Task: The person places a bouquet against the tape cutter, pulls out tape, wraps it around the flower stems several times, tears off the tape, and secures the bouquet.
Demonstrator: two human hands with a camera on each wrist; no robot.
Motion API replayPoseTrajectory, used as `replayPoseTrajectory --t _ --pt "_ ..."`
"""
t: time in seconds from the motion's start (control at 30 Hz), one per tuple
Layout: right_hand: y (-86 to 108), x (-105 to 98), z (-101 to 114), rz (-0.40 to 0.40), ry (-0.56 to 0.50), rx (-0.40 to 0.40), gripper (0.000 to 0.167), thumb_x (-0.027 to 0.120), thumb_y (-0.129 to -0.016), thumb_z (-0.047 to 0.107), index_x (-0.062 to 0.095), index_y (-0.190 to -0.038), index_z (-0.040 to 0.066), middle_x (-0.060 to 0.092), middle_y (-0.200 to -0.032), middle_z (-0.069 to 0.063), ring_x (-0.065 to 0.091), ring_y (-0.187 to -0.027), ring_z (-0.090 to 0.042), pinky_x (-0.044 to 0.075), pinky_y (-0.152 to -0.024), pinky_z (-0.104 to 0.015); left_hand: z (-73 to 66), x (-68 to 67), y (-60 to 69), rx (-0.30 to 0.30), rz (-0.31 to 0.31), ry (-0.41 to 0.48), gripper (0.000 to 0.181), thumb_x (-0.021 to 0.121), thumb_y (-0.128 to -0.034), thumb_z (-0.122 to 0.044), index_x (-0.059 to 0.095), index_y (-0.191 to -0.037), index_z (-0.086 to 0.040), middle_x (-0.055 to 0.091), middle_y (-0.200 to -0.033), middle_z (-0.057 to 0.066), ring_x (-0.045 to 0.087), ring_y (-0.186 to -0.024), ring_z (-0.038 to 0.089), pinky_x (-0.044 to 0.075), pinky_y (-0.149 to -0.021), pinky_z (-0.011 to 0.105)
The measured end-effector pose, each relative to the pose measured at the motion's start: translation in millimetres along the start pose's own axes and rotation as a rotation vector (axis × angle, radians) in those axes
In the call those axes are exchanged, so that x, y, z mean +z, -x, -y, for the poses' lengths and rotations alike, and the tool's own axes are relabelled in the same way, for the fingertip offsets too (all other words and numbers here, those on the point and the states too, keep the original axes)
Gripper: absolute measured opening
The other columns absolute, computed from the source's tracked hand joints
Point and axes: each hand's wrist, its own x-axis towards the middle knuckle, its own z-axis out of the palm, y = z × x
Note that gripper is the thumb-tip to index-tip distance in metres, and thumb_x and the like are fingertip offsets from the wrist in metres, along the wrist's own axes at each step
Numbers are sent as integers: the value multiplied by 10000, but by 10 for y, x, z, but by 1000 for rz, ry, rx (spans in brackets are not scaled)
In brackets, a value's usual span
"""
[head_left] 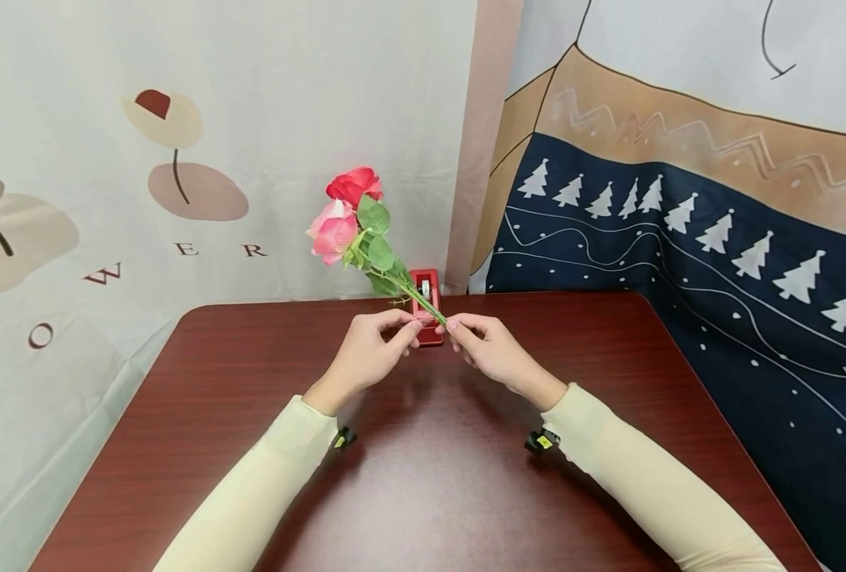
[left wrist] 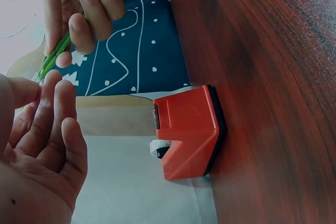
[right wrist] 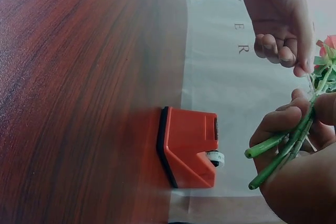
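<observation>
Two artificial roses, one red (head_left: 354, 184) and one pink (head_left: 333, 232), lean up to the left with their green stems (right wrist: 281, 169) side by side. My right hand (head_left: 492, 349) grips the stems near their lower ends, thumb against the fingers. Close by on the left, my left hand (head_left: 367, 356) pinches a thin clear strip of tape (right wrist: 311, 82) between thumb and forefinger. That strip reaches to the stems; how far it goes round them is hidden by fingers. Behind and below the hands, a red tape dispenser (left wrist: 189, 129) stands on the table.
The dark red wooden table (head_left: 423, 477) has rounded far corners. Behind it hang a pale curtain (head_left: 365, 95) with flower prints and a dark blue cloth (head_left: 608, 246) with white trees. A white tape roll (right wrist: 216, 158) sits in the dispenser.
</observation>
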Motion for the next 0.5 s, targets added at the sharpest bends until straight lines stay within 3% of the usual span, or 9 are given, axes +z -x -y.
replayPoseTrajectory --t 0.1,0.23,0.37,0.5 --pt "-4 0 -7 -4 16 -7 204 606 -1152 283 751 -1144 140 614 -849 -104 526 -664 -174 491 -607 -312 -5 -2 -5 17 -6 -1 121 740 -1071 -277 837 -1058 -206 805 -829 75 746 -722 280 558 -621 280" --pt "-3 -4 -10 7 23 -4 268 610 -1150 284 735 -1251 70 611 -953 -243 550 -698 -188 550 -645 -385 -4 -3 -10 41 -12 -8 127 754 -1064 -278 842 -1087 -190 809 -824 60 738 -708 257 541 -609 273" --pt "-11 -1 -36 21 22 3 330 606 -1152 294 705 -1311 23 616 -930 -147 559 -707 -187 566 -651 -386 -11 -4 -8 31 -10 -3 141 752 -1063 -258 846 -1113 -167 816 -830 36 745 -717 264 542 -617 268" --pt "-11 9 -42 29 20 6 283 613 -1149 287 713 -1296 67 608 -900 -34 567 -719 -197 576 -664 -378 -22 -1 -14 24 -6 7 137 736 -1066 -229 839 -1108 -149 813 -848 64 749 -739 340 549 -628 262"
